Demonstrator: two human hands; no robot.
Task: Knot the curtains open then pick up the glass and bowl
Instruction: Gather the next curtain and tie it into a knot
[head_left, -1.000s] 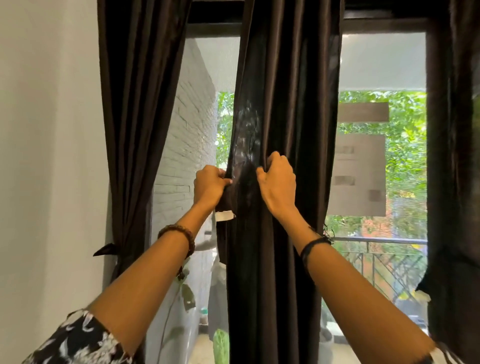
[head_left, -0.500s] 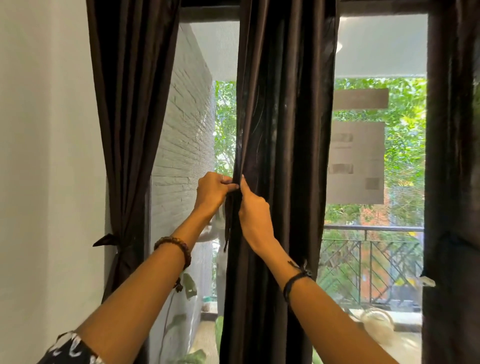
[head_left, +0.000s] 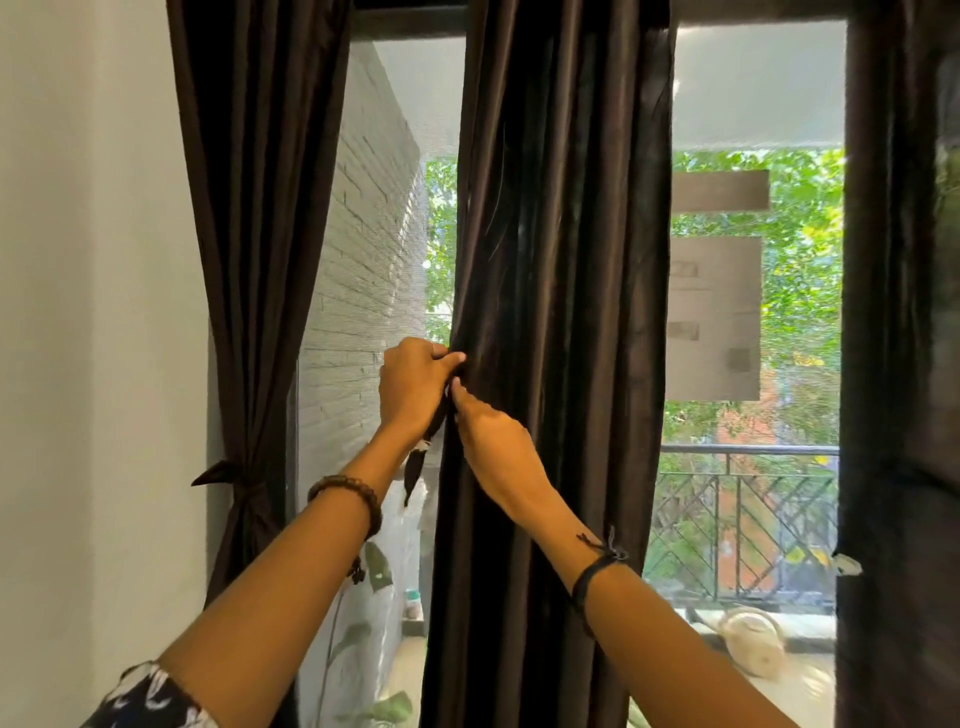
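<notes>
Gripping middle curtain (head_left: 561, 312) left edge, left hand (head_left: 413, 387) curled, right hand (head_left: 491, 431) pinching beside it

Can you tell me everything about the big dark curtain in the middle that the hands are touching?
The middle curtain is dark brown, slightly shiny cloth, hanging in long folds from above the picture to below it, in front of the window. The left hand grips its left edge, bunching it, and a thin dark strip dangles below that hand. The right hand touches the same spot with its fingers. It is not yet tied.
</notes>
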